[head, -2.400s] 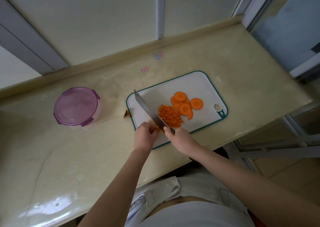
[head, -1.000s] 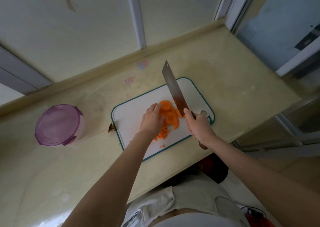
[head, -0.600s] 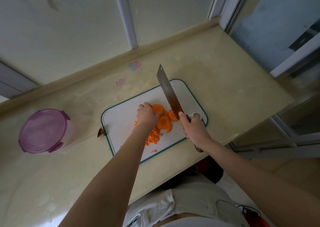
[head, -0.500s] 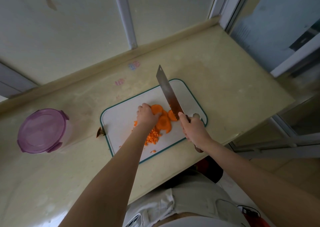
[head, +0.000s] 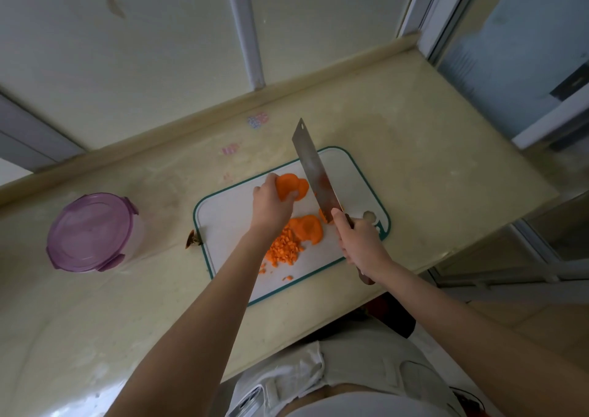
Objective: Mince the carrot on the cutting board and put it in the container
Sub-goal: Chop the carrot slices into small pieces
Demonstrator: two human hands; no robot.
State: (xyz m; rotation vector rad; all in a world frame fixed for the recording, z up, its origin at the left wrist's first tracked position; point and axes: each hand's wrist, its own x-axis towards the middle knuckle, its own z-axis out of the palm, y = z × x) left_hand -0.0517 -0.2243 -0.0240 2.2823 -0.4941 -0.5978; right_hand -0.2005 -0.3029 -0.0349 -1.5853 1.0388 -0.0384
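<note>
The carrot is all on the cutting board (head: pixel 223 212) in three lots: a few carrot slices (head: pixel 291 187) under the fingers of the left hand (head: pixel 269 206) toward the far side, the remaining slices (head: pixel 307 228) near the middle, and the minced carrot (head: pixel 283 251) in a loose heap just on the near side of those, with a few crumbs scattered toward the near edge. Half a second ago the slices lay as one overlapping cluster beneath the hand; now the hand, fingers curled round its share, has drawn them away from the rest, so that a strip of white board shows between the two groups. The right hand (head: pixel 360 241) is wrapped round the handle of the knife (head: pixel 314 171), whose broad blade is raised off the board and slants away to the far left, much as it did half a second back. About two seconds earlier the blade lay across the left half of the board beside the heap, and both hands were close together at the near edge. The container (head: pixel 90 232) stands on the counter (head: pixel 414 161) well to the left of the board, its purple lid on as before. A small brown scrap (head: pixel 190 239) lies just beside the board's left edge, unmoved.
</note>
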